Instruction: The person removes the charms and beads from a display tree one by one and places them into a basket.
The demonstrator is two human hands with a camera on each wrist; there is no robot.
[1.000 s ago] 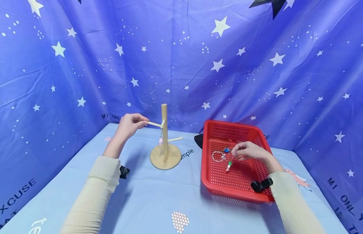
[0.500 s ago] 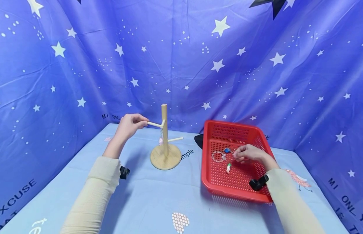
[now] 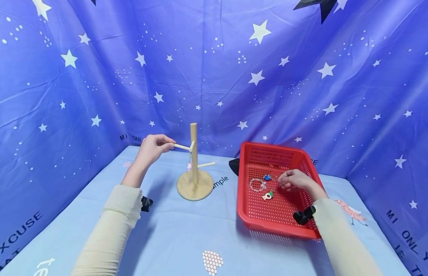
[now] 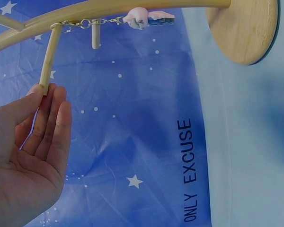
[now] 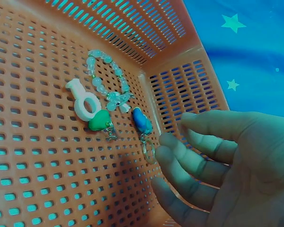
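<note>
My left hand (image 3: 154, 148) pinches the tip of an upper peg on a wooden stand (image 3: 195, 188). From that peg, close to the post, a pink keychain (image 4: 137, 19) hangs by its metal chain. Inside the red basket (image 3: 246, 212), my right hand (image 3: 294, 180) hovers with loosely bent fingers and nothing visible between them. Left of its fingertips lies a white keychain with a green top (image 5: 87, 106). A blue keychain (image 5: 142, 120) lies close by, its ring beside the fingertips. Beyond them rests a clear beaded bracelet (image 5: 97, 85).
A lower peg (image 3: 207, 164) sticks out from the post toward the right. The light blue cloth (image 3: 172, 237) covers the table. A starry blue curtain (image 3: 200, 76) stands behind and along both sides.
The white and green keychain, earlier dangling just below my right fingers, now lies turned on the basket floor. My right hand has shifted slightly right. The left hand has stayed still.
</note>
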